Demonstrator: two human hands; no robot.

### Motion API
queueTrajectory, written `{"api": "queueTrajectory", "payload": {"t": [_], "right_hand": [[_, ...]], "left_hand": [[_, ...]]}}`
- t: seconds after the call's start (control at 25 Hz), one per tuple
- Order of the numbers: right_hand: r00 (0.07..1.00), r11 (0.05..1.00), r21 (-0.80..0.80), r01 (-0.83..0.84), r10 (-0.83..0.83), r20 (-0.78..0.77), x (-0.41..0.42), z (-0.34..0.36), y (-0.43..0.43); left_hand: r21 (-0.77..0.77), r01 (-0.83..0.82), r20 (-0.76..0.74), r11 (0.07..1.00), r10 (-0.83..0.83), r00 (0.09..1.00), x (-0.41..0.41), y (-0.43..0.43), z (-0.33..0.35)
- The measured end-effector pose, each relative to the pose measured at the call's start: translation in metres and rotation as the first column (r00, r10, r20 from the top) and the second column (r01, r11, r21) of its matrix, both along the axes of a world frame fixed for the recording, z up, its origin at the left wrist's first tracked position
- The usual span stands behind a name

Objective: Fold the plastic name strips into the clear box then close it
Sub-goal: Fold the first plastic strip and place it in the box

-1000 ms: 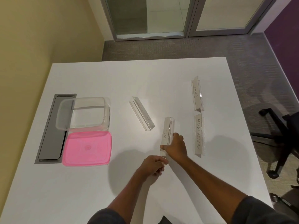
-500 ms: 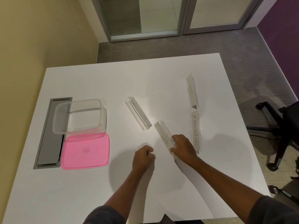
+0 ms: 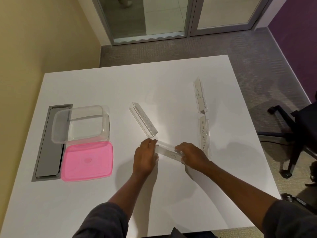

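A clear plastic name strip [image 3: 169,151] lies crosswise on the white table [image 3: 171,83] in front of me. My left hand [image 3: 145,156] grips its left end and my right hand [image 3: 192,156] grips its right end. Three more strips rest on the table: one slanted strip [image 3: 143,119] just beyond my left hand, one marked SUPERMAN [image 3: 204,135] beside my right hand, and one farther back [image 3: 199,95]. The clear box [image 3: 80,123] stands open and empty at the left. Its pink lid [image 3: 87,160] lies flat in front of it.
A grey cable hatch [image 3: 48,141] is set into the table under and left of the box. A black office chair [image 3: 298,134] stands off the table's right edge. A yellow wall runs along the left, glass doors at the back.
The strip has turned from pointing away from me to lying crosswise. My left hand has moved up from a fist on the table and taken hold of the strip's left end.
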State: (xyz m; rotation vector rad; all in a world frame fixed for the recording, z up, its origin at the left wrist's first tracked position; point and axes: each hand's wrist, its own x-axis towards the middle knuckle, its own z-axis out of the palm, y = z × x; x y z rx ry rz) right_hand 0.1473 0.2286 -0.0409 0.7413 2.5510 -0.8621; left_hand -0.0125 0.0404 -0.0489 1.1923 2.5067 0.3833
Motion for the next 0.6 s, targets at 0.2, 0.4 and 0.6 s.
{"api": "queueTrajectory", "payload": {"t": [0.2,0.4,0.6], "right_hand": [[0.996,0.998,-0.010,-0.058,0.057,-0.069,-0.007,-0.001,0.006],[0.993,0.986,0.120,-0.113,0.117,-0.027,-0.007,0.000,0.006],[0.985,0.958,0.239,-0.159,0.170,-0.023,0.005,-0.011,-0.001]], "left_hand": [[-0.087,0.147,0.034,0.985,-0.145,0.989,-0.006,-0.003,-0.008],[-0.095,0.144,0.021,0.985,-0.142,0.990,-0.005,-0.006,-0.010],[-0.090,0.116,0.028,0.989,-0.114,0.993,-0.001,-0.012,-0.012]]}}
